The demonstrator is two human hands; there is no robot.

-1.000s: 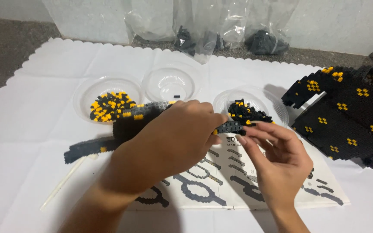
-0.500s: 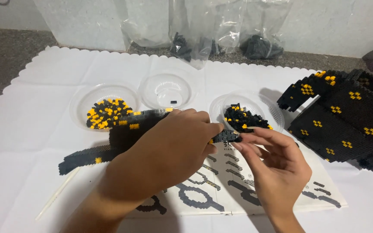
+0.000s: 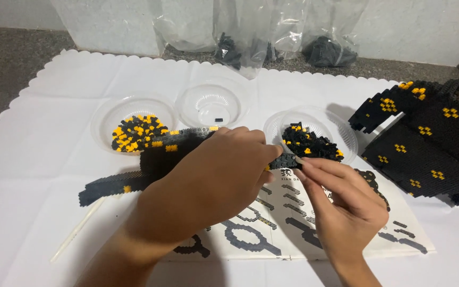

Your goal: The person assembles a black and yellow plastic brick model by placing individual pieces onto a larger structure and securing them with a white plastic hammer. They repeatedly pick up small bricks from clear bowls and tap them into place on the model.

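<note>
My left hand (image 3: 213,178) grips a long black brick assembly with a few orange studs (image 3: 134,178), which lies across the white cloth. My right hand (image 3: 341,204) pinches the assembly's right end (image 3: 285,161) between thumb and fingers, just in front of a clear bowl of black and orange bricks (image 3: 341,133). Both hands hover over a printed instruction sheet (image 3: 293,223).
A clear bowl of orange and black bricks (image 3: 107,114) sits at the left, a nearly bare clear bowl (image 3: 211,101) in the middle. A large black model with orange dots (image 3: 431,143) lies at the right. Plastic bags (image 3: 240,32) stand at the back. A white stick (image 3: 75,231) lies front left.
The camera view has shifted slightly; both hands stay on the black assembly, with the right fingers closing further on its right end.
</note>
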